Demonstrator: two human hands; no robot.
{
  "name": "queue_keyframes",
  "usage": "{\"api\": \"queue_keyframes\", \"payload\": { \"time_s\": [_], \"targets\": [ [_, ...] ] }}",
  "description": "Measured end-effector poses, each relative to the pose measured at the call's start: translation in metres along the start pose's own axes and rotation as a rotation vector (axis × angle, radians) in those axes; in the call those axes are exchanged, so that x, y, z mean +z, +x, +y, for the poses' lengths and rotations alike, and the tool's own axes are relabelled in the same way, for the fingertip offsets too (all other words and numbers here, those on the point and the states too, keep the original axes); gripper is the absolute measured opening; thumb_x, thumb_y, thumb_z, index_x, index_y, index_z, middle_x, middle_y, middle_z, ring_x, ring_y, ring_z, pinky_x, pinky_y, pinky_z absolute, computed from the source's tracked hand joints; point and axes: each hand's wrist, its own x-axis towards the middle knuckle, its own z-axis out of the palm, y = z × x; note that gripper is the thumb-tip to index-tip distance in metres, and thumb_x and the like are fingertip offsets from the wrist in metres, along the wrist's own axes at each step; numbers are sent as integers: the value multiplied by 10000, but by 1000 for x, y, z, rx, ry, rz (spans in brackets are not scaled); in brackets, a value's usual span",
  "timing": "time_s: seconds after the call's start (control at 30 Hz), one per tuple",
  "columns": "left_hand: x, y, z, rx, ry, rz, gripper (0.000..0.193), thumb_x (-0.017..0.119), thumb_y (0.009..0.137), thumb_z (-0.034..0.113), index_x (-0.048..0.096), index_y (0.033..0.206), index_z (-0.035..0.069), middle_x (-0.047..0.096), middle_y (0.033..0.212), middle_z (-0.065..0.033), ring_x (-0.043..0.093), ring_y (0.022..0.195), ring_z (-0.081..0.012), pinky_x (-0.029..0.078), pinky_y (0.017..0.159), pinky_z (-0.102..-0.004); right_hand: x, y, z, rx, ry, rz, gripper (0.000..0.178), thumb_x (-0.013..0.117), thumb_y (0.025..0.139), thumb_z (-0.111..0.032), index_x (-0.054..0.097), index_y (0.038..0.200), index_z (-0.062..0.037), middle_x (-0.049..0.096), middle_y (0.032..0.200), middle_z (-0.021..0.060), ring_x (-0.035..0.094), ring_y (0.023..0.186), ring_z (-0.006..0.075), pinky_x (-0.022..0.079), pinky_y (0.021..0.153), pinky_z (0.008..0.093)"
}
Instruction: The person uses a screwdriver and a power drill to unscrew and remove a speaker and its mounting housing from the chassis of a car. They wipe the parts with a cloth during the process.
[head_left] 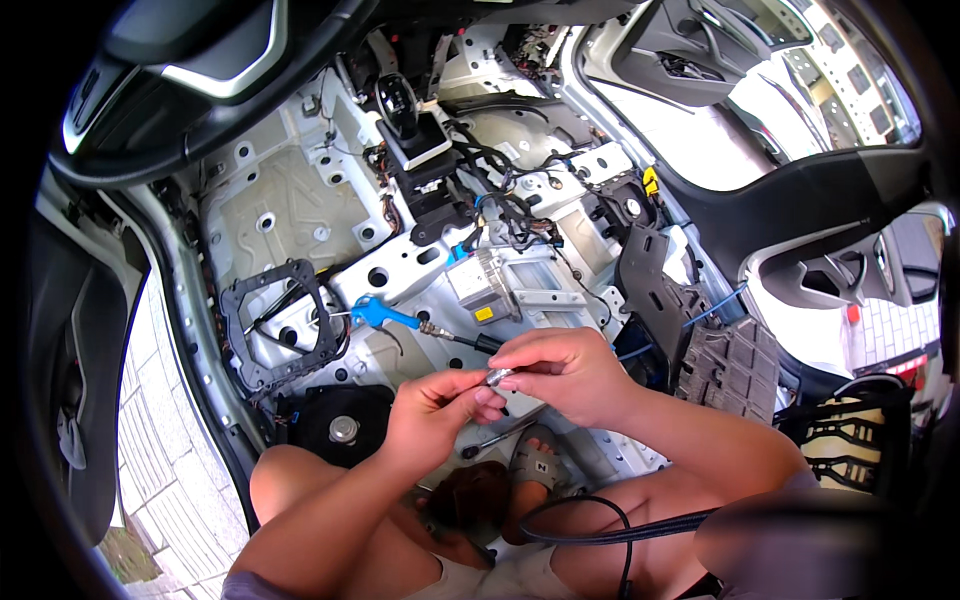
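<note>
A small silvery metal cylinder [498, 377], possibly a socket, is pinched between the fingertips of both hands. My left hand [440, 410] grips it from the left with thumb and forefinger, and my right hand [555, 370] from the right. The fingers cover much of it, so its exact kind cannot be made out. Just beyond the hands lies a blue air blow gun [375, 312] with a metal coupling and a black hose [488, 343] that runs behind my right hand. A slim metal tool with a dark end [468, 452] rests on the floor below my hands.
I sit in a stripped car interior with a bare metal floor [290, 215]. Around me are a steering wheel [190, 150], a gear selector [398, 105], wiring bundles [490, 165], a silver metal box [483, 288], a black frame [280, 325], a round speaker [343, 428] and dark trim panels [725, 370].
</note>
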Motion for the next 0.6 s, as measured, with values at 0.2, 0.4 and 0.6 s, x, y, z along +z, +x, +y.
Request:
{"api": "queue_keyframes", "payload": {
  "time_s": [0.2, 0.4, 0.6],
  "targets": [
    [-3, 4, 1, -75, 102, -18, 117, 685, 1010, 62, 724, 1049, -41, 775, 903, -146, 751, 786, -206, 617, 714, -337, -3, -6, 22, 84, 152, -20, 153, 744, 940, 20, 761, 1092, 31, 756, 1095, 105, 722, 1002, 152, 587, 895, 303],
    [-12, 0, 9, -309, 148, -60, 113, 712, 992, 70, 735, 990, -41, 763, 826, -136, 740, 704, -192, 611, 657, -328, -1, -11, 41, 3, -1, -93, 146, 787, 907, -45, 771, 1046, -5, 793, 1048, 83, 739, 939, 128, 587, 868, 291],
    [-15, 3, -2, -331, 86, -54, 198, 662, 1044, 142, 718, 1004, -44, 753, 804, -139, 720, 672, -188, 603, 646, -328, -6, -12, 41, -134, -67, -33, 126, 805, 884, -43, 779, 1002, -5, 793, 1003, 94, 750, 905, 143, 591, 839, 292]
  ]
}}
